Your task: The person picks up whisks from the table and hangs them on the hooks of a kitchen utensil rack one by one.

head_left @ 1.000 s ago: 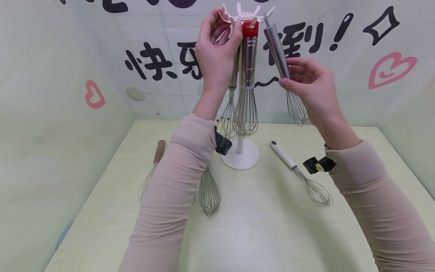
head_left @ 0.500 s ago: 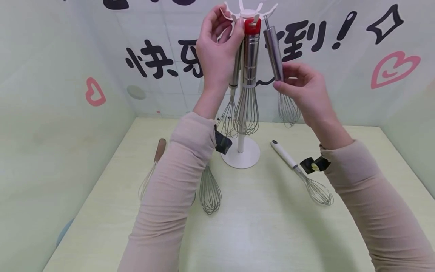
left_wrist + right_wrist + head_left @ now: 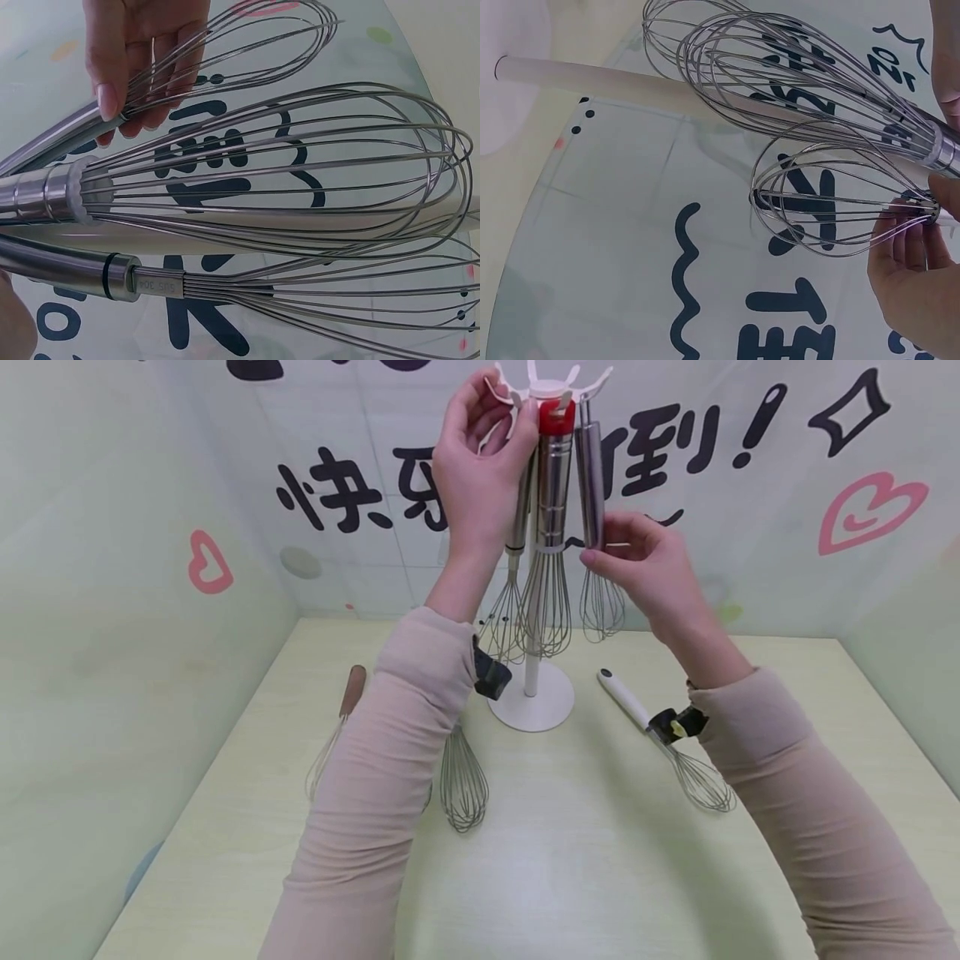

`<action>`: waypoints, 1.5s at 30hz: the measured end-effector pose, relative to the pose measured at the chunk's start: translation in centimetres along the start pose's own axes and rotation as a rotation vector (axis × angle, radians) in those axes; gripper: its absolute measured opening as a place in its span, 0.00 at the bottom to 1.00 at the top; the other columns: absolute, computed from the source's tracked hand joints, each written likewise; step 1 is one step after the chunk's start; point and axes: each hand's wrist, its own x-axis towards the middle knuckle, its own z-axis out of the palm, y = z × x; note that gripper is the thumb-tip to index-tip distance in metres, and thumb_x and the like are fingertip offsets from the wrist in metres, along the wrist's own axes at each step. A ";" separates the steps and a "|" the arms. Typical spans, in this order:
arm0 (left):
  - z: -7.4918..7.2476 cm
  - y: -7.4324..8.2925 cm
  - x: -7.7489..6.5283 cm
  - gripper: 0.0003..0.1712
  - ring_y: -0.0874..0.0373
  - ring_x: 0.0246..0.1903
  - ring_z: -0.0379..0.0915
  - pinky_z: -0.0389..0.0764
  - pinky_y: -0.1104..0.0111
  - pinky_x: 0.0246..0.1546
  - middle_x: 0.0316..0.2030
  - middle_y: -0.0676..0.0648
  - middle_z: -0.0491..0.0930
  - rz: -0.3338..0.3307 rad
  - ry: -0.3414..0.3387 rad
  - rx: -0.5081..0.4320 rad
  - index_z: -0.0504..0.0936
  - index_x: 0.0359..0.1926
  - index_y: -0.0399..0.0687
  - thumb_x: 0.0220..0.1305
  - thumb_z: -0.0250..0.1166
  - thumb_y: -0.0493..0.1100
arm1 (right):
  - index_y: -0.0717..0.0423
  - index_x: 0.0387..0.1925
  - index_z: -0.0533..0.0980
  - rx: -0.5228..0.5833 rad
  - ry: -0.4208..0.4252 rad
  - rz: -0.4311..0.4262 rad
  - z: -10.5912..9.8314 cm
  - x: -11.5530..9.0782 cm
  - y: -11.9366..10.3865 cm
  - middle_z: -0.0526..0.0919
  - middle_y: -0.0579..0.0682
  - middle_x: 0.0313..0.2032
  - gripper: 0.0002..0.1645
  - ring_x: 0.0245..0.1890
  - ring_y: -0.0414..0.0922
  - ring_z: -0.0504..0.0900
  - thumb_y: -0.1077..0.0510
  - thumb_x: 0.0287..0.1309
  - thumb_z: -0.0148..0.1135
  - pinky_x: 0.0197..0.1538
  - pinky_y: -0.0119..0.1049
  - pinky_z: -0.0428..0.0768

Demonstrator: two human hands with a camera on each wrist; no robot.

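Pale table (image 3: pixel 540 877) before a lettered wall (image 3: pixel 750 581); near its back edge stands a white rack (image 3: pixel 531 717), its top gripped by the left hand's (image 3: pixel 480 481) curled fingers; the right hand's (image 3: pixel 658 568) fingers pinch a steel whisk (image 3: pixel 590 485) upright at the rack's side toward the table's right edge.

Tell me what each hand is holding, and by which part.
The right hand pinches a steel-handled whisk at the lower end of its handle; the left hand grips the white whisk stand by its hooked top.
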 end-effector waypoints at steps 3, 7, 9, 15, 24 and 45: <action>0.0 0.0 0.0 0.30 0.59 0.52 0.75 0.75 0.84 0.54 0.54 0.40 0.75 -0.002 0.001 0.001 0.69 0.61 0.33 0.57 0.65 0.32 | 0.59 0.56 0.74 -0.046 -0.010 0.008 0.1 0.1 0.1 0.80 0.39 0.38 0.24 0.39 0.35 0.80 0.66 0.56 0.64 0.48 0.23 0.78; 0.0 -0.1 0.1 0.30 0.59 0.52 0.75 0.75 0.84 0.54 0.54 0.40 0.75 -0.005 0.003 -0.002 0.69 0.61 0.33 0.57 0.65 0.32 | 0.60 0.56 0.74 -0.077 -0.019 0.009 0.2 0.2 0.4 0.80 0.38 0.37 0.23 0.40 0.34 0.80 0.65 0.57 0.63 0.48 0.23 0.78; 0.1 -0.1 0.1 0.30 0.59 0.52 0.75 0.75 0.84 0.54 0.54 0.40 0.75 -0.006 0.005 -0.005 0.69 0.61 0.34 0.57 0.65 0.32 | 0.60 0.55 0.74 -0.082 -0.021 0.007 0.2 0.2 0.5 0.80 0.38 0.37 0.23 0.40 0.34 0.80 0.65 0.57 0.63 0.47 0.22 0.78; 0.2 -0.1 0.2 0.30 0.59 0.52 0.75 0.75 0.85 0.54 0.54 0.40 0.75 -0.010 0.012 -0.006 0.69 0.61 0.33 0.57 0.66 0.32 | 0.60 0.54 0.75 -0.076 -0.015 0.003 0.0 0.3 0.9 0.80 0.37 0.37 0.21 0.41 0.34 0.79 0.66 0.57 0.63 0.47 0.20 0.79; 0.3 -0.1 -0.1 0.32 0.61 0.54 0.75 0.74 0.85 0.54 0.58 0.40 0.75 -0.012 0.018 -0.002 0.68 0.63 0.35 0.58 0.66 0.34 | 0.58 0.55 0.74 -0.120 0.001 0.032 -0.7 0.1 1.5 0.80 0.36 0.37 0.22 0.40 0.32 0.79 0.63 0.59 0.63 0.47 0.18 0.78; 0.4 -0.1 -2.0 0.30 0.63 0.55 0.70 0.71 0.83 0.59 0.55 0.39 0.70 0.195 0.095 0.124 0.69 0.60 0.33 0.57 0.67 0.37 | 0.62 0.62 0.68 -0.312 -0.019 0.172 -4.1 -1.8 7.8 0.76 0.33 0.40 0.27 0.40 0.24 0.76 0.55 0.64 0.58 0.57 0.27 0.76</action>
